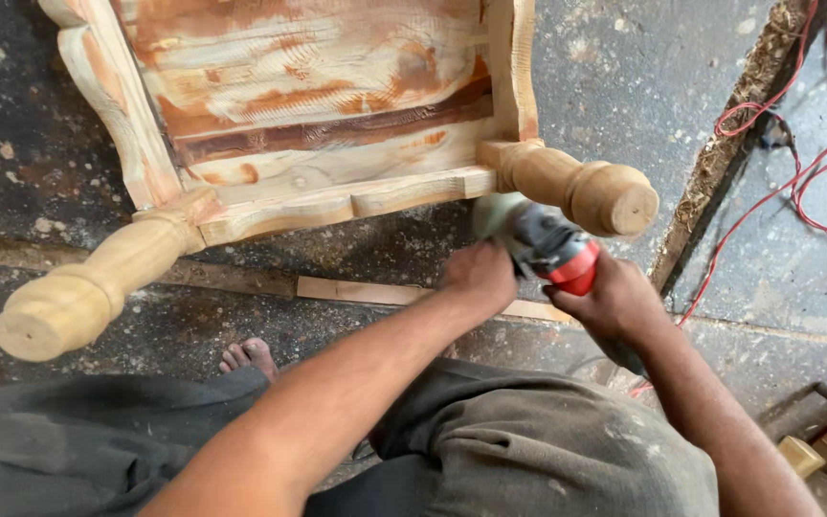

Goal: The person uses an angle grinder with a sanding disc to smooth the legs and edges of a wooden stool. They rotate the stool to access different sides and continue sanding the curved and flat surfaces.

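The work in hand looks like sanding: both hands grip a red-and-grey angle grinder [540,241], its pale disc pressed where the wooden frame [337,144] meets its turned leg [581,187] at about two o'clock from centre. The left hand [476,278] clasps the front; the right hand [614,302] clenches the body. A second leg [83,292] juts toward eight o'clock. A red cable [796,182] trails over the floor [31,163]. Continuing calls for steady, even pressure. No containers show.
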